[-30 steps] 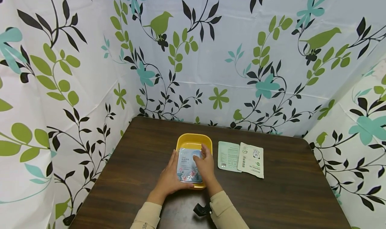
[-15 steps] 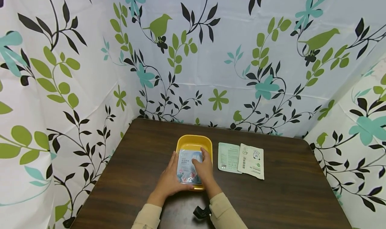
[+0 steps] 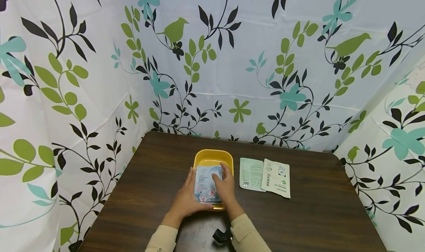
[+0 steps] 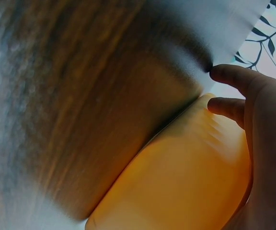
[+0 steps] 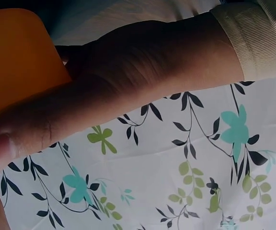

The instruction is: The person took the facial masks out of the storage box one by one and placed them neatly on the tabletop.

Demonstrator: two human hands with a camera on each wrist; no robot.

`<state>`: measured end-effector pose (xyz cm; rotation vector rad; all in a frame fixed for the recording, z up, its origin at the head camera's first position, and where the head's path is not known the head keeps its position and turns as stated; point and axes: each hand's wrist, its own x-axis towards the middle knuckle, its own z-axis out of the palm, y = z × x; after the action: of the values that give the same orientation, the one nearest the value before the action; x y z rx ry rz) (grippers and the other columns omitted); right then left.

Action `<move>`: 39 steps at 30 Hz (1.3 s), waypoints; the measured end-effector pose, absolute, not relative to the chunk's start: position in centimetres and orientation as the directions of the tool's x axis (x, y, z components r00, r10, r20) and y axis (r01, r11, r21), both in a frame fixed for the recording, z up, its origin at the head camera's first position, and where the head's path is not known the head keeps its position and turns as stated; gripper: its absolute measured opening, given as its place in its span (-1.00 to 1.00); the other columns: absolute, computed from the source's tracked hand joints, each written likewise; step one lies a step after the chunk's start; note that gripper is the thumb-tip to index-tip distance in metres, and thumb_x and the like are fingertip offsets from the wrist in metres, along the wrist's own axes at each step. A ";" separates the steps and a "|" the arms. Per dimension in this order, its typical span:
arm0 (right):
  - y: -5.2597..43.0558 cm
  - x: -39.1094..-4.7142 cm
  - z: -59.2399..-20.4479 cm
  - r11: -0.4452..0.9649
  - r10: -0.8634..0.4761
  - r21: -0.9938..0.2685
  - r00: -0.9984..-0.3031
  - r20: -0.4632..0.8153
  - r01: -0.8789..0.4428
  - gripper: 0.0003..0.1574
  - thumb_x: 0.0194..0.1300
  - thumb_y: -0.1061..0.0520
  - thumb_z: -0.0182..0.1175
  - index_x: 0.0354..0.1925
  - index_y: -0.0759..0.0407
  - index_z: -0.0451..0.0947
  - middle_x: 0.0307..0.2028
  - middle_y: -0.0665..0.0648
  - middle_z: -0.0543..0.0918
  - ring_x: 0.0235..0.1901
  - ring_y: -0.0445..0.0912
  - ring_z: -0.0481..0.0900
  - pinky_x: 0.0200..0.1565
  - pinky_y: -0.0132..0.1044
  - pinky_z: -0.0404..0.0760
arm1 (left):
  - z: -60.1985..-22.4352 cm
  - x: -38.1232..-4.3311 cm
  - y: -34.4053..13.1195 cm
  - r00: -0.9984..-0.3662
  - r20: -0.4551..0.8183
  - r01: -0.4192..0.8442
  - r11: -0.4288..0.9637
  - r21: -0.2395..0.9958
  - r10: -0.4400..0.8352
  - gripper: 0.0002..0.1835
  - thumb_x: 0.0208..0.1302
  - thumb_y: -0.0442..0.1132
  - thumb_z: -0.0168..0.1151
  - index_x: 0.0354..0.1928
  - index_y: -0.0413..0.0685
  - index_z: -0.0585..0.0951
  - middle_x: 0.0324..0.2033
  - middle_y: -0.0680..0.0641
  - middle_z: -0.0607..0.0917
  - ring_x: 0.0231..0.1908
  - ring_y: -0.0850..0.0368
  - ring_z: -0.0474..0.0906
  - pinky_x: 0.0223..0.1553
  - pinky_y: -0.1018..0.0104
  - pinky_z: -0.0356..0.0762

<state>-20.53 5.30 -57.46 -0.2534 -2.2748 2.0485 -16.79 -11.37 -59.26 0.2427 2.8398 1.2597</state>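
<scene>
A yellow tray [image 3: 212, 154] sits on the brown table. In its near part lies a pale blue flat packet [image 3: 206, 187] with pink flowers and dark print, and white shows along its near edge. My left hand [image 3: 186, 197] grips the tray from the left, fingers along the outer wall and thumb across the near side. In the left wrist view, its fingertips [image 4: 220, 104] touch the tray's wall [image 4: 176, 167]. At the packet's right side my right hand [image 3: 226, 185] holds it, thumb over the top face. Its other fingers are partly hidden. The right wrist view shows the tray's orange-looking wall [image 5: 18, 57] beside the hand.
To the right of the tray lie a pale green packet [image 3: 251, 174] and a cream packet [image 3: 278, 178], the cream one overlapping the green. A black device [image 3: 221, 236] sits at the right wrist. A leaf-patterned curtain [image 3: 212, 89] stands around the table [image 3: 318, 207].
The view has shifted slightly. The packet's shine has faded and its near edge shows more white, as if tilted a little. Both hands stay in nearly the same place.
</scene>
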 end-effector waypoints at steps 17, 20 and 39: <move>6.0 -20.6 -56.9 -0.069 0.076 -0.995 -0.994 -0.077 0.072 -0.26 0.41 0.16 0.28 0.47 0.19 0.31 0.43 0.34 0.40 0.41 0.23 0.41 0.40 0.15 0.40 | -59.3 -16.8 -11.3 -0.987 0.043 0.137 0.663 0.736 0.155 0.64 -0.36 0.49 0.60 0.66 0.01 -0.17 0.67 -0.06 -0.15 0.52 -0.28 0.19 0.34 -0.37 0.31; 6.0 -20.7 -56.9 -0.051 0.054 -0.996 -0.995 -0.081 0.078 -0.27 0.42 0.15 0.27 0.47 0.23 0.31 0.39 0.37 0.46 0.34 0.20 0.49 0.36 0.09 0.47 | -59.4 -16.8 -11.3 -0.986 0.047 0.141 0.659 0.739 0.157 0.63 -0.34 0.48 0.60 0.66 0.01 -0.18 0.67 -0.06 -0.15 0.52 -0.29 0.18 0.34 -0.38 0.30; 5.5 -21.1 -58.1 0.056 -0.017 -0.994 -0.995 -0.098 0.097 -0.07 0.28 0.31 0.31 0.52 0.33 0.19 0.45 0.43 0.36 0.35 0.30 0.48 0.24 0.11 0.57 | -59.6 -16.8 -11.4 -0.983 0.068 0.166 0.668 0.726 0.170 0.64 -0.36 0.56 0.54 0.66 -0.03 -0.16 0.66 -0.08 -0.15 0.51 -0.29 0.21 0.32 -0.36 0.34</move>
<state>-21.14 5.51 -58.10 -0.0888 -2.3412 2.2149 -16.80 -11.42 -59.56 0.2884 2.8634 1.2454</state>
